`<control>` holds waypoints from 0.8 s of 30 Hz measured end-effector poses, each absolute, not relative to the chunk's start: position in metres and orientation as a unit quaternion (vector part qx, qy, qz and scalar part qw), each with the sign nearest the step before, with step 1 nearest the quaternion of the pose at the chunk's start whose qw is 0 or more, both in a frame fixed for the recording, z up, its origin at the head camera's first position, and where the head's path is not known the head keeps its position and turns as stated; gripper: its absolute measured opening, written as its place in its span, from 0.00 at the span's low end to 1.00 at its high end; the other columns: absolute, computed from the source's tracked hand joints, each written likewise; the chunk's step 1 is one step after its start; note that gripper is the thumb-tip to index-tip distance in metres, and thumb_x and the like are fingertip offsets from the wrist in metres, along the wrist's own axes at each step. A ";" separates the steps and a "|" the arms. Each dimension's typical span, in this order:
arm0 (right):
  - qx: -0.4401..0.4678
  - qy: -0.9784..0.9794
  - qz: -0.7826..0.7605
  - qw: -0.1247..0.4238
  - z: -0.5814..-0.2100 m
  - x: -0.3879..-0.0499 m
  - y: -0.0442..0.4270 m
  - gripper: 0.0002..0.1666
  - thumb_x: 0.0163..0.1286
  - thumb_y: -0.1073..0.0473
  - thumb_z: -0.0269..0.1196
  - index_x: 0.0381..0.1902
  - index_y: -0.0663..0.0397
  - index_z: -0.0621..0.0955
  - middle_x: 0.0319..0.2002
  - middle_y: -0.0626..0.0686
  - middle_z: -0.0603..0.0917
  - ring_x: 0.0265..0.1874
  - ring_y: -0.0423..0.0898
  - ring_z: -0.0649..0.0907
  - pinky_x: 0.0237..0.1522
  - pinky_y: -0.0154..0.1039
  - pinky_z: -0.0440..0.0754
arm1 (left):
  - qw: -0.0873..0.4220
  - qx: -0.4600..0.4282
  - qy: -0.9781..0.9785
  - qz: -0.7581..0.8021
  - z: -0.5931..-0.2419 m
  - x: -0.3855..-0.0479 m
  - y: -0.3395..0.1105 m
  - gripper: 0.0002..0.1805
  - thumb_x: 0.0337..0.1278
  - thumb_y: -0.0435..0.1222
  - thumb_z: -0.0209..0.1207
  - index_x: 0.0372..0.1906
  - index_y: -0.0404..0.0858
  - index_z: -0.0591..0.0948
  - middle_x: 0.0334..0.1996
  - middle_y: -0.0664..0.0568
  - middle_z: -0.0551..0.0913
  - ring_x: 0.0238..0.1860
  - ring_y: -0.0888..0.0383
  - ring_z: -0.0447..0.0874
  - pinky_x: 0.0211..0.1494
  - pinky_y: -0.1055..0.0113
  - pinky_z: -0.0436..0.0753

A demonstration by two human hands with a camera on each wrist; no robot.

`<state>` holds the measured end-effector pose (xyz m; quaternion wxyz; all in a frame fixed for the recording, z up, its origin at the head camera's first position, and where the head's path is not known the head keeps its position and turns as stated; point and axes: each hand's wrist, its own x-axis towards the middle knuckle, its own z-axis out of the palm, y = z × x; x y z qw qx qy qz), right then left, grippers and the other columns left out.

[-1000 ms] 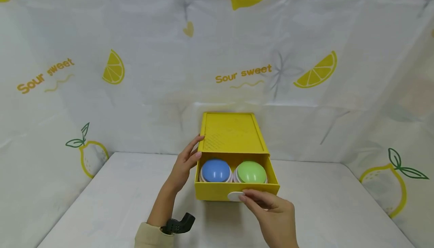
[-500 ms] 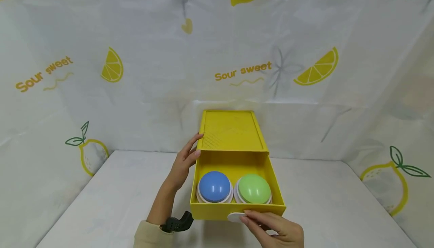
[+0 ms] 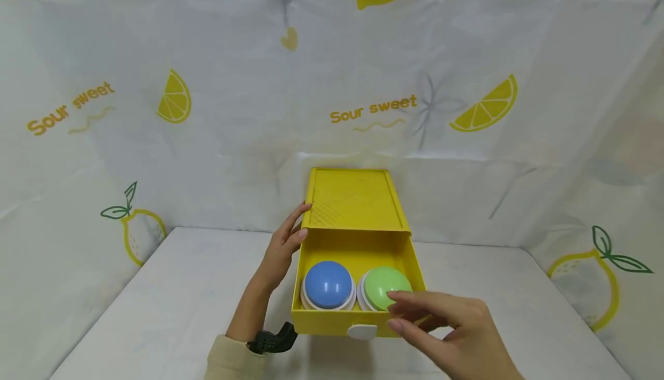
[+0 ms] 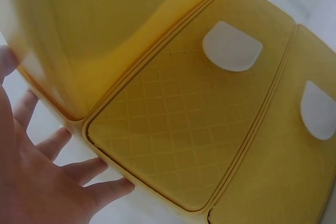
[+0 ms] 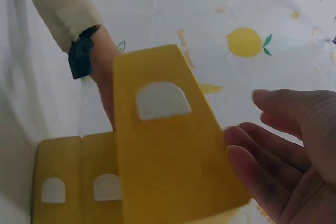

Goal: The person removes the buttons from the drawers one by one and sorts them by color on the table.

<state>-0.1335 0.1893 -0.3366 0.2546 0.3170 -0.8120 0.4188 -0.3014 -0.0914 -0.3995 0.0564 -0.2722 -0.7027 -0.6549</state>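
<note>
A yellow drawer cabinet [image 3: 358, 198] stands with its top drawer [image 3: 319, 322] pulled out. Inside, near the drawer front, sit a blue push button [image 3: 328, 283] and a green push button [image 3: 381, 283], both domed with white rims. My left hand [image 3: 280, 253] rests against the cabinet's left side, fingers extended along its edge. In front of the green button hovers my right hand [image 3: 456, 328], holding nothing; its fingers are relaxed and overlap part of that button. The drawer's white tab handle [image 3: 362, 331] is free of my fingers, also seen in the right wrist view.
Lower drawers [image 4: 173, 108] with white tab handles [image 4: 232, 46] show shut beneath the extended one. A white cloth with lemon prints [image 3: 373, 112] hangs behind the cabinet and at both sides. White table surface [image 3: 197, 293] extends left and right of it.
The top drawer has come further out toward me, with both buttons moving along. My right hand has let go of the handle and shifted up and right. My left hand stays against the cabinet.
</note>
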 end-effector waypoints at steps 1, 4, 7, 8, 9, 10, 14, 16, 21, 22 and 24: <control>0.345 -0.805 0.415 0.245 -0.329 -0.138 0.195 0.23 0.52 0.71 0.76 0.48 0.54 0.88 0.34 0.48 0.92 0.29 0.32 0.87 0.28 0.25 0.84 | 0.057 -0.273 -0.703 -0.654 -0.399 -0.302 -0.091 0.29 0.77 0.41 0.44 0.79 0.52 0.60 0.83 0.50 0.49 0.79 0.37 0.57 0.73 0.32 0.64; 0.378 -0.807 0.411 0.190 -0.308 -0.153 0.206 0.20 0.56 0.70 0.75 0.48 0.55 0.88 0.37 0.51 0.92 0.32 0.34 0.88 0.30 0.29 0.85 | 0.054 -0.273 -0.704 -0.653 -0.399 -0.302 -0.090 0.29 0.77 0.42 0.44 0.79 0.53 0.60 0.83 0.51 0.49 0.79 0.37 0.57 0.74 0.33 0.64; 0.366 -0.830 0.406 0.113 -0.291 -0.169 0.211 0.16 0.62 0.64 0.73 0.49 0.54 0.87 0.39 0.50 0.91 0.35 0.35 0.88 0.35 0.32 0.87 | 0.053 -0.270 -0.706 -0.653 -0.399 -0.302 -0.090 0.29 0.77 0.42 0.45 0.79 0.54 0.60 0.83 0.52 0.50 0.79 0.38 0.58 0.74 0.33 0.64; 0.363 -0.837 0.401 0.085 -0.286 -0.175 0.213 0.16 0.63 0.61 0.72 0.49 0.54 0.87 0.40 0.49 0.91 0.37 0.35 0.88 0.37 0.33 0.88 | 0.053 -0.268 -0.706 -0.654 -0.399 -0.302 -0.090 0.29 0.77 0.43 0.45 0.79 0.55 0.60 0.83 0.53 0.50 0.79 0.38 0.58 0.74 0.33 0.64; 0.364 -0.842 0.395 0.055 -0.281 -0.181 0.214 0.15 0.64 0.59 0.72 0.49 0.53 0.87 0.41 0.49 0.91 0.38 0.36 0.88 0.39 0.34 0.88 | 0.052 -0.266 -0.706 -0.654 -0.399 -0.302 -0.091 0.29 0.77 0.43 0.45 0.79 0.55 0.61 0.83 0.54 0.50 0.79 0.38 0.59 0.74 0.33 0.64; 0.370 -0.845 0.386 0.025 -0.278 -0.187 0.215 0.15 0.66 0.57 0.71 0.50 0.53 0.87 0.42 0.49 0.91 0.40 0.37 0.88 0.42 0.34 0.88 | 0.053 -0.264 -0.707 -0.654 -0.399 -0.302 -0.091 0.29 0.77 0.43 0.45 0.79 0.56 0.61 0.83 0.54 0.50 0.79 0.38 0.59 0.74 0.33 0.64; 0.383 -0.855 0.342 -0.074 -0.269 -0.211 0.218 0.20 0.66 0.51 0.71 0.53 0.52 0.86 0.49 0.50 0.90 0.48 0.40 0.88 0.52 0.36 0.86 | 0.055 -0.263 -0.707 -0.654 -0.399 -0.302 -0.092 0.29 0.77 0.42 0.44 0.79 0.55 0.60 0.83 0.53 0.50 0.78 0.38 0.61 0.74 0.33 0.64; 0.389 -0.856 0.324 -0.103 -0.266 -0.221 0.217 0.22 0.66 0.50 0.71 0.55 0.53 0.85 0.51 0.51 0.89 0.51 0.43 0.87 0.56 0.38 0.86 | 0.056 -0.265 -0.707 -0.653 -0.399 -0.302 -0.092 0.29 0.77 0.42 0.44 0.79 0.54 0.60 0.83 0.52 0.49 0.78 0.37 0.61 0.74 0.33 0.64; 0.401 -0.851 0.294 -0.171 -0.261 -0.238 0.209 0.28 0.65 0.52 0.72 0.59 0.57 0.83 0.57 0.55 0.87 0.58 0.51 0.85 0.60 0.44 0.83 | 0.054 -0.267 -0.707 -0.653 -0.400 -0.302 -0.091 0.29 0.76 0.42 0.44 0.79 0.53 0.60 0.83 0.51 0.49 0.78 0.37 0.60 0.74 0.32 0.64; 0.401 -0.850 0.287 -0.186 -0.260 -0.240 0.207 0.28 0.65 0.52 0.72 0.60 0.57 0.82 0.58 0.56 0.86 0.59 0.51 0.85 0.61 0.45 0.83 | 0.053 -0.267 -0.707 -0.652 -0.400 -0.302 -0.091 0.29 0.76 0.42 0.44 0.79 0.54 0.60 0.83 0.52 0.49 0.78 0.37 0.60 0.74 0.32 0.64; 0.400 -0.849 0.273 -0.214 -0.259 -0.245 0.203 0.29 0.65 0.53 0.72 0.61 0.57 0.82 0.59 0.55 0.86 0.60 0.51 0.84 0.62 0.46 0.82 | 0.055 -0.265 -0.710 -0.651 -0.399 -0.302 -0.091 0.29 0.76 0.43 0.44 0.79 0.55 0.60 0.83 0.52 0.50 0.78 0.37 0.60 0.74 0.32 0.64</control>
